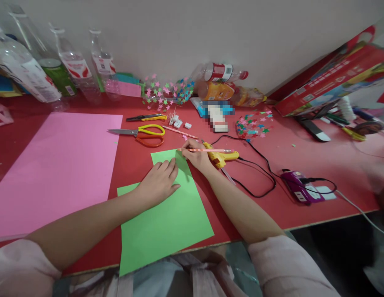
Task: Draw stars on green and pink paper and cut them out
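A green paper sheet lies on the red table in front of me, its near edge hanging over the table's front. My left hand rests flat on the sheet's upper part, fingers stretched out and pressing it down. My right hand is closed around a pink pencil, with the tip at the sheet's far edge. A yellow glue gun lies just right of that hand, its black cord looping off to the right.
A large pink sheet covers the table's left. Yellow-handled scissors, a utility knife and another pencil lie behind the green sheet. Plastic bottles line the wall. Paper stars, a purple power strip and a red box sit further right.
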`<state>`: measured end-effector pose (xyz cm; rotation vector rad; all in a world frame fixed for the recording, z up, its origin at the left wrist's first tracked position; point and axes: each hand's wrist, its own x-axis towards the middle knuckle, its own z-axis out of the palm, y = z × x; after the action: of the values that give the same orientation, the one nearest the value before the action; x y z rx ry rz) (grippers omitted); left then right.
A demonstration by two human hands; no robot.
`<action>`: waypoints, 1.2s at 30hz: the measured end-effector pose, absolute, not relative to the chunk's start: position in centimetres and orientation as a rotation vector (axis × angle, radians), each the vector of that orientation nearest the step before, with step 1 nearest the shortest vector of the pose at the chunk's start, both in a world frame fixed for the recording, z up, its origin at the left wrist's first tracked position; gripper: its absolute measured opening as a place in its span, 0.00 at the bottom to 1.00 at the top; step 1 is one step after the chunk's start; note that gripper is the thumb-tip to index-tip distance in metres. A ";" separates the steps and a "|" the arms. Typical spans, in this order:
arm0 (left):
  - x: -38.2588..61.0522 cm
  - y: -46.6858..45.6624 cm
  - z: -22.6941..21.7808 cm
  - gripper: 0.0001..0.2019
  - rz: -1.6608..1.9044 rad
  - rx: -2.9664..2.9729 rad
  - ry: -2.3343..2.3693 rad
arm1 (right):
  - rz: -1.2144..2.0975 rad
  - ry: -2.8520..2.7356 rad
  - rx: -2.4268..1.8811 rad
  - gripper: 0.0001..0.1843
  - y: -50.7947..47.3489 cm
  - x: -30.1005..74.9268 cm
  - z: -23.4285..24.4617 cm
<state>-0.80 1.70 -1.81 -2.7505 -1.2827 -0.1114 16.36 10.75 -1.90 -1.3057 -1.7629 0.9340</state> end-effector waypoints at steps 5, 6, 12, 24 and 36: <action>-0.8 1.7 -1.8 0.27 -0.106 -2.745 -1.275 | 0.913 -1.773 -1.288 0.05 10.7 16.3 -1.8; -0.8 1.7 -1.8 0.27 -0.103 -2.746 -1.276 | 0.901 -1.778 -1.293 0.05 10.7 16.3 -1.8; -0.8 1.7 -1.8 0.27 -0.089 -2.743 -1.290 | 0.859 -1.808 -1.284 0.06 10.5 16.3 -1.4; -0.8 1.7 -1.8 0.28 -0.111 -2.738 -1.276 | 0.876 -1.804 -1.276 0.08 10.5 16.4 -1.5; -0.9 1.6 -1.6 0.28 -0.101 -2.742 -1.262 | 0.878 -1.826 -1.236 0.06 10.5 16.4 -1.6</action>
<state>-0.87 1.60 -1.64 -2.7417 -1.2620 -0.1010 16.38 10.55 -1.63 -1.2356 -1.8265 0.8782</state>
